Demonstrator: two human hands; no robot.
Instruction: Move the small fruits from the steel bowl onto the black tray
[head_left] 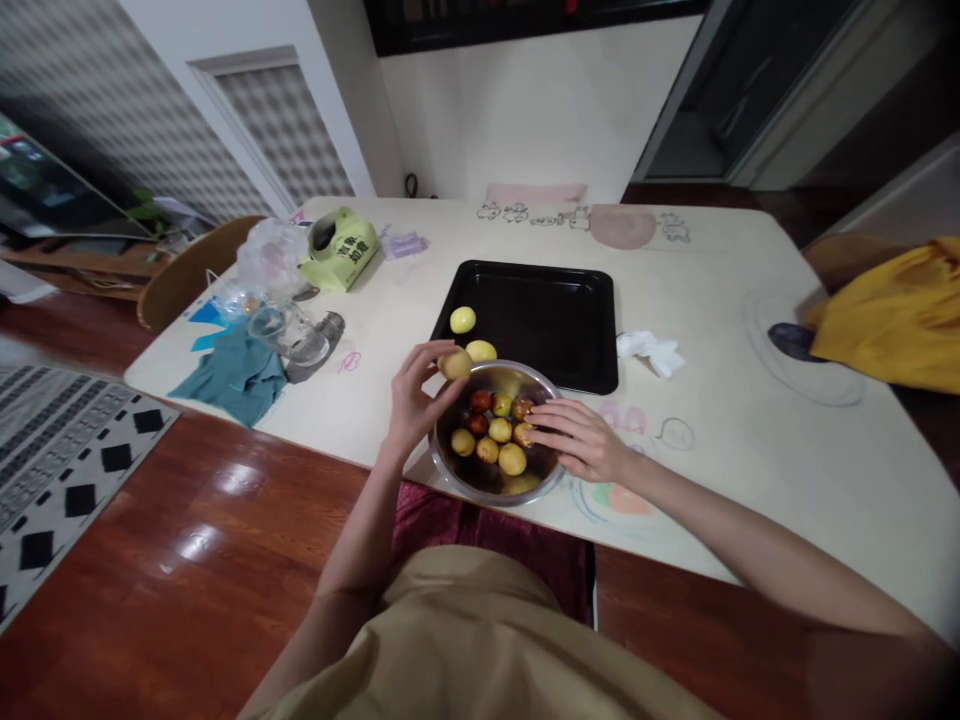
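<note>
My left hand (418,395) is closed on a round yellow-brown fruit (454,364), held above the left rim of a metal bowl (439,462). In the bowl lie several small round fruits, some yellow like the yellow fruit (512,459) at the front, some dark red like the red fruit (478,424). My right hand (585,438) reaches over the bowl's right rim with fingers stretched apart, the tips touching or just over the fruits on that side. Behind the bowl, a black baking tray (547,310) carries a yellow-green fruit (463,320) and a yellow fruit (481,351).
A crumpled white tissue (651,351) lies right of the tray. On the table's left are a teal cloth (236,375), a clear glass jar (302,342), plastic bags (274,255) and a green tissue pack (343,247). A yellow garment (900,320) hangs at the right edge.
</note>
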